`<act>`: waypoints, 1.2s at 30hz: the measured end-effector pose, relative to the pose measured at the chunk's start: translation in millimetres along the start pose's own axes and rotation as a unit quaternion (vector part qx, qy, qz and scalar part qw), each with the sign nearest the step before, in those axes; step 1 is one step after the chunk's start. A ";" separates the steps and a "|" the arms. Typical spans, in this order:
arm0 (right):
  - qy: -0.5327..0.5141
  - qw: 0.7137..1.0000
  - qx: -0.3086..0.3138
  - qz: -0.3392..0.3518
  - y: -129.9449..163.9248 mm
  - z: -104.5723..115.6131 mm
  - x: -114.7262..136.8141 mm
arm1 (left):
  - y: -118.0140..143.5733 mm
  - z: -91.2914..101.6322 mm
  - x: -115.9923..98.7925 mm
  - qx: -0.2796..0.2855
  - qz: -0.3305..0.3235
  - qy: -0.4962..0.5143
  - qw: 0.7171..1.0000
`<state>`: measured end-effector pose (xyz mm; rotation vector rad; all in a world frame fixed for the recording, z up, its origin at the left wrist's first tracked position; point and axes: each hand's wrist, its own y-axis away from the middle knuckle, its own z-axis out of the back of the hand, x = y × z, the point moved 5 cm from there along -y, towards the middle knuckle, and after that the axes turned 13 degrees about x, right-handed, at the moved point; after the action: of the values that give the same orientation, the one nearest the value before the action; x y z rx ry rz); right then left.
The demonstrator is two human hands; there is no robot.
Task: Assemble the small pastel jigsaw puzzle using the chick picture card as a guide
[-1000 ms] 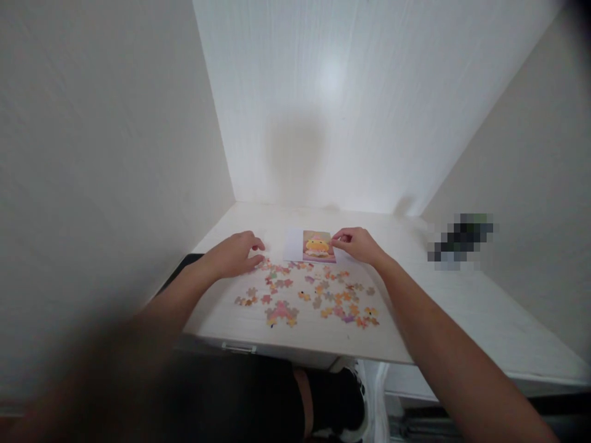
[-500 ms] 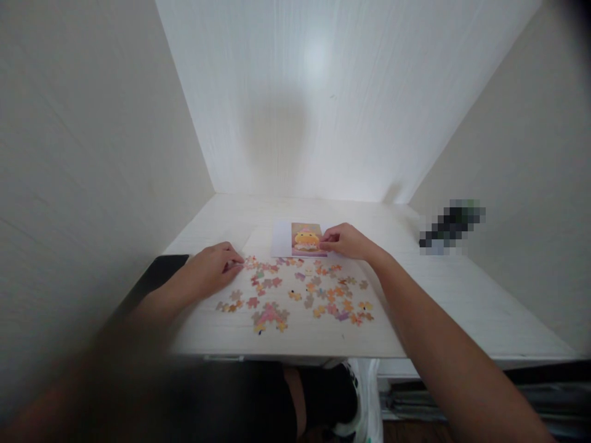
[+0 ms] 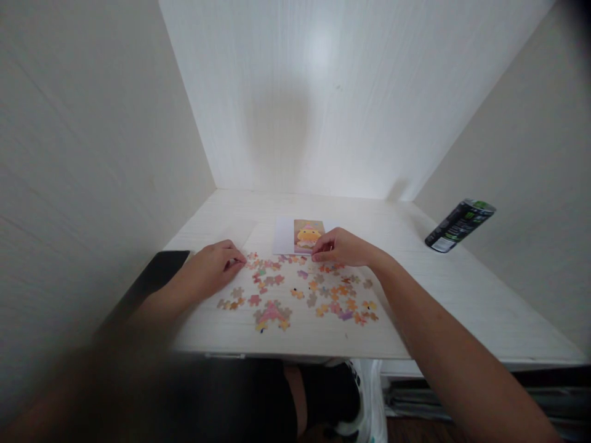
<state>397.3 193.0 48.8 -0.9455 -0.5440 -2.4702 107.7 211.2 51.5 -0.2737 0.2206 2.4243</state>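
**Hands sorting loose puzzle pieces**

Left hand (image 3: pixel 213 269) is resting curled at the left edge of the puzzle pieces (image 3: pixel 300 294) on the counter (image 3: pixel 462 295), fingertips pinching w/ grip unclear. Right hand (image 3: pixel 339 247) is pinching near the reference picture (image 3: pixel 302 236), prob. for matching. Can (image 3: pixel 459 226) is lying far right.

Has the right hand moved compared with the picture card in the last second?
Yes. The right hand was at the picture card's right edge; now its fingertips sit at the card's lower edge, further left and nearer the puzzle pieces.
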 end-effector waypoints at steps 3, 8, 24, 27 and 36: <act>0.020 1.000 -0.003 -0.009 -0.5 -2.8 2.2 | 0.4 1.3 2.5 -0.004 0.003 0.021 1.000; 0.073 0.997 0.028 -0.002 -2.2 -9.7 8.5 | 4.9 6.2 5.1 -0.006 0.007 0.066 0.998; 0.133 0.988 0.071 -0.020 0.9 -16.0 20.8 | 7.5 8.6 -3.0 -0.030 -0.023 0.088 0.995; 0.128 0.991 0.023 -0.017 2.1 -11.5 24.5 | 8.8 10.1 -3.0 -0.044 -0.020 0.088 0.995; 0.184 0.981 -0.036 0.042 1.4 -11.8 40.1 | 10.0 13.1 -8.4 -0.057 -0.018 0.092 0.994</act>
<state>365.0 175.6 68.8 -0.5021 -0.2843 -2.5177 105.7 201.5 67.1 -0.5499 0.1570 2.3808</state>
